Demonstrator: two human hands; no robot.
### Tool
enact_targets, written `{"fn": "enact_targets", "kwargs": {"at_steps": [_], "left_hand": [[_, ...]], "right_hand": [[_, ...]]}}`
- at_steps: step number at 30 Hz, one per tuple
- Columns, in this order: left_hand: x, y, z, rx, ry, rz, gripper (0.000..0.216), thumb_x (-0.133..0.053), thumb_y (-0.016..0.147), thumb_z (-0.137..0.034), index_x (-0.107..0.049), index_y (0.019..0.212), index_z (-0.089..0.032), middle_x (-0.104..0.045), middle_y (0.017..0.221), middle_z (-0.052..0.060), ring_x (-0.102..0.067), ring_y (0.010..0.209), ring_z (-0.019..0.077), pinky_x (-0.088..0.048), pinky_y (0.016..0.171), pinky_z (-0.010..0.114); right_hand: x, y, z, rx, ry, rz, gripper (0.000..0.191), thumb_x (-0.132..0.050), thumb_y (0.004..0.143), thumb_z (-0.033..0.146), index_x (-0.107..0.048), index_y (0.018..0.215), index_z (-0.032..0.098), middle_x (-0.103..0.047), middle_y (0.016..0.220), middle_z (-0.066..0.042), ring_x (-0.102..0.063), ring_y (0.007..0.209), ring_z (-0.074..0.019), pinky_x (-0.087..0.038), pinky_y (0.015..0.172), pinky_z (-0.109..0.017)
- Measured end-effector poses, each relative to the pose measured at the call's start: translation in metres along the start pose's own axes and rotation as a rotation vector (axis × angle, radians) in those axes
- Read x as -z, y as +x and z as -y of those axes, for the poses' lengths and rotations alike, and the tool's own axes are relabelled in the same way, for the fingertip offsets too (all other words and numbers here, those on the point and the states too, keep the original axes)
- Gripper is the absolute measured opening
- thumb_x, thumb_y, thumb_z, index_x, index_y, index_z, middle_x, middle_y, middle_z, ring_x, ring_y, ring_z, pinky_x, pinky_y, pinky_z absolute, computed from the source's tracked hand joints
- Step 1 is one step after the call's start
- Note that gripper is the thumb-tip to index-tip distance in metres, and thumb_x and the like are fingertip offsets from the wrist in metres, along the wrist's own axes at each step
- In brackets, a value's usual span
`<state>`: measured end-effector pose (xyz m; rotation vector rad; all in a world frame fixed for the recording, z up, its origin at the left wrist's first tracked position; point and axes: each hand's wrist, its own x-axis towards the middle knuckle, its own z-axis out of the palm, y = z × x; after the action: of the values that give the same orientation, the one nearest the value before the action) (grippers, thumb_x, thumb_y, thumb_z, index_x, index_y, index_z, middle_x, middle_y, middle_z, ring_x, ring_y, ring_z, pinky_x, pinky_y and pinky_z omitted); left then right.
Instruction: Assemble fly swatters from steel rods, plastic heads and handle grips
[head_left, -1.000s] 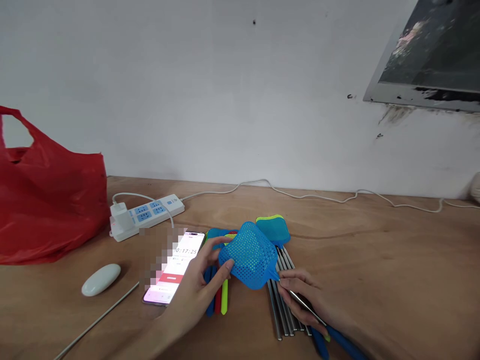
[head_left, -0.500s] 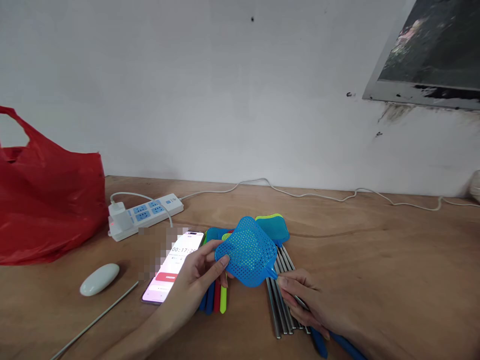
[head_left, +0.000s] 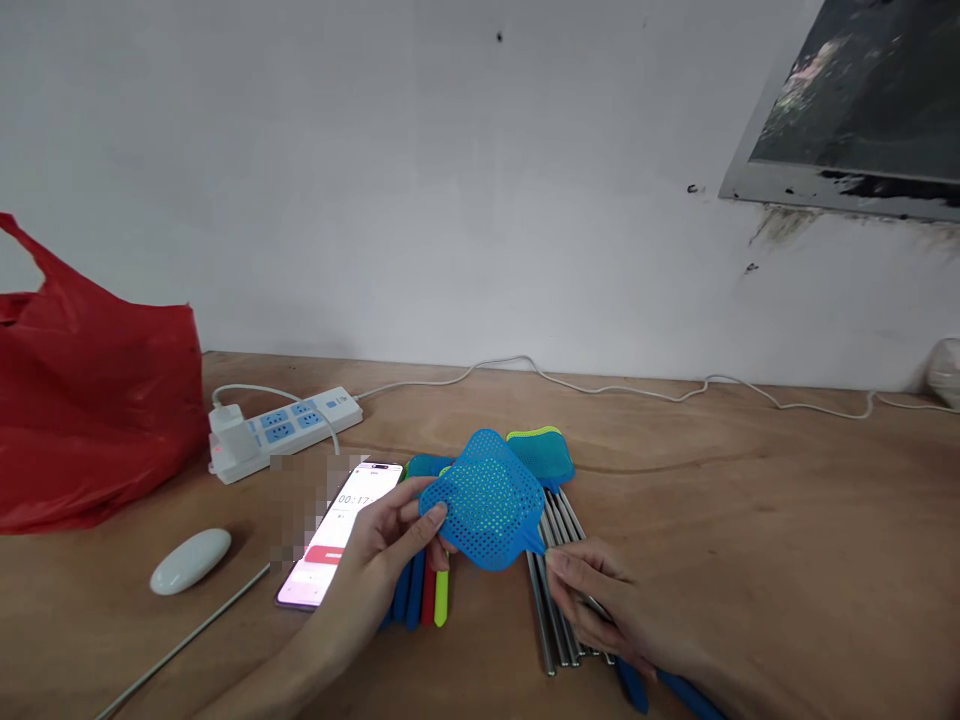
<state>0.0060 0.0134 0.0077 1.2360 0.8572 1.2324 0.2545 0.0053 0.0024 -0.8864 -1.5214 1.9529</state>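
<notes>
A blue perforated fly swatter head point(head_left: 491, 505) is held up between my hands, tilted toward me. My left hand point(head_left: 397, 535) pinches its left edge between thumb and fingers. At the swatter's narrow neck, my right hand point(head_left: 596, 600) is closed, its fingers hiding most of the shaft; a blue handle point(head_left: 686, 692) emerges below that hand. Behind lie more swatter heads point(head_left: 541, 457) in blue and yellow-green, stacked, with several metal rods point(head_left: 551, 610) running toward me. Under my left hand, several blue, red and yellow-green handles point(head_left: 441, 598) lie side by side, partly covered.
A lit phone point(head_left: 307, 580) showing a timer lies left of my left hand. Farther left are a white mouse-like object point(head_left: 191, 561), a thin rod or cable point(head_left: 187, 640), a white power strip point(head_left: 300, 427) and a red plastic bag point(head_left: 97, 410). A white cord point(head_left: 600, 387) runs along the wall.
The view has shifted slightly, so everything sits a little farther left. Both hands keep their hold on the blue fly swatter, which has barely moved or turned.
</notes>
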Motion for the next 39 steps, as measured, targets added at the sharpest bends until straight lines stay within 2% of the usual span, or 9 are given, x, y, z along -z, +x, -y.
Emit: {"fn": "enact_targets", "kwargs": {"at_steps": [3,7,13,17,25,28,30,32,39], "left_hand": [[0.001,0.001,0.002,0.014,-0.004,-0.005,0.026,-0.07,0.089,-0.038,-0.069,0.103,-0.017,-0.066,0.064,-0.001,-0.057,0.054,0.012,-0.046,0.059,0.024],[0.001,0.001,0.001,0.036,-0.007,-0.005,0.029,-0.071,0.087,-0.04,-0.069,0.103,-0.016,-0.068,0.064,-0.001,-0.057,0.052,0.0124,-0.047,0.057,0.024],[0.003,0.002,0.005,0.049,-0.042,-0.024,0.029,-0.072,0.087,-0.039,-0.069,0.105,-0.016,-0.069,0.065,0.0,-0.058,0.051,0.012,-0.048,0.056,0.024],[0.002,0.003,0.005,0.085,-0.071,-0.053,0.027,-0.074,0.086,-0.037,-0.07,0.1,-0.014,-0.069,0.063,0.0,-0.058,0.05,0.0119,-0.048,0.054,0.024],[-0.003,-0.002,-0.002,0.022,-0.11,-0.075,0.031,-0.075,0.085,-0.037,-0.066,0.107,-0.016,-0.066,0.061,-0.002,-0.057,0.054,0.0119,-0.048,0.056,0.022],[0.005,0.005,-0.004,-0.042,-0.104,-0.195,0.029,-0.077,0.083,-0.038,-0.065,0.099,-0.017,-0.063,0.061,-0.004,-0.055,0.056,0.0103,-0.048,0.058,0.02],[0.012,0.011,-0.004,-0.094,-0.086,-0.285,0.032,-0.08,0.079,-0.039,-0.065,0.096,-0.016,-0.063,0.064,-0.004,-0.053,0.058,0.0095,-0.046,0.057,0.018],[0.016,0.016,-0.001,-0.066,-0.036,-0.287,0.035,-0.078,0.08,-0.042,-0.065,0.098,-0.015,-0.062,0.063,-0.004,-0.051,0.056,0.0094,-0.045,0.053,0.018],[0.015,0.013,0.009,0.01,0.208,-0.141,0.05,-0.071,0.084,-0.05,-0.062,0.12,-0.015,-0.064,0.066,-0.003,-0.054,0.051,0.0127,-0.05,0.047,0.024]], "right_hand": [[-0.003,-0.002,0.004,-0.011,-0.001,-0.016,0.048,-0.051,0.09,0.068,-0.055,0.085,0.02,-0.033,0.036,0.016,-0.015,0.025,-0.0051,-0.015,0.023,-0.016],[-0.003,-0.004,0.003,0.014,-0.055,-0.035,0.049,-0.051,0.09,0.068,-0.047,0.073,0.022,-0.032,0.035,0.015,-0.015,0.026,-0.0039,-0.015,0.025,-0.016],[-0.003,-0.002,-0.005,0.05,-0.247,-0.173,0.051,-0.048,0.09,0.07,-0.044,0.071,0.023,-0.034,0.034,0.014,-0.018,0.024,-0.0042,-0.014,0.024,-0.018],[-0.004,0.0,-0.006,0.052,-0.258,-0.184,0.053,-0.049,0.089,0.071,-0.043,0.068,0.024,-0.034,0.035,0.014,-0.019,0.024,-0.004,-0.013,0.025,-0.018],[0.002,-0.001,0.0,-0.075,0.262,0.143,0.047,-0.058,0.087,0.064,-0.044,0.071,0.023,-0.034,0.031,0.015,-0.023,0.021,-0.0055,-0.021,0.031,-0.018],[0.009,-0.003,-0.005,-0.118,0.407,0.198,0.042,-0.06,0.089,0.059,-0.045,0.072,0.023,-0.034,0.03,0.015,-0.022,0.02,-0.0063,-0.02,0.03,-0.018],[0.013,-0.003,-0.009,-0.076,0.468,0.131,0.041,-0.059,0.09,0.056,-0.045,0.071,0.023,-0.033,0.029,0.015,-0.018,0.02,-0.0052,-0.019,0.03,-0.018],[0.015,-0.003,-0.011,-0.031,0.492,0.026,0.041,-0.06,0.09,0.055,-0.046,0.071,0.022,-0.031,0.029,0.015,-0.016,0.02,-0.0039,-0.018,0.031,-0.018],[0.012,0.001,-0.003,0.0,0.445,-0.139,0.041,-0.069,0.082,0.057,-0.052,0.071,0.021,-0.032,0.029,0.015,-0.018,0.021,-0.0029,-0.014,0.032,-0.019]]}}
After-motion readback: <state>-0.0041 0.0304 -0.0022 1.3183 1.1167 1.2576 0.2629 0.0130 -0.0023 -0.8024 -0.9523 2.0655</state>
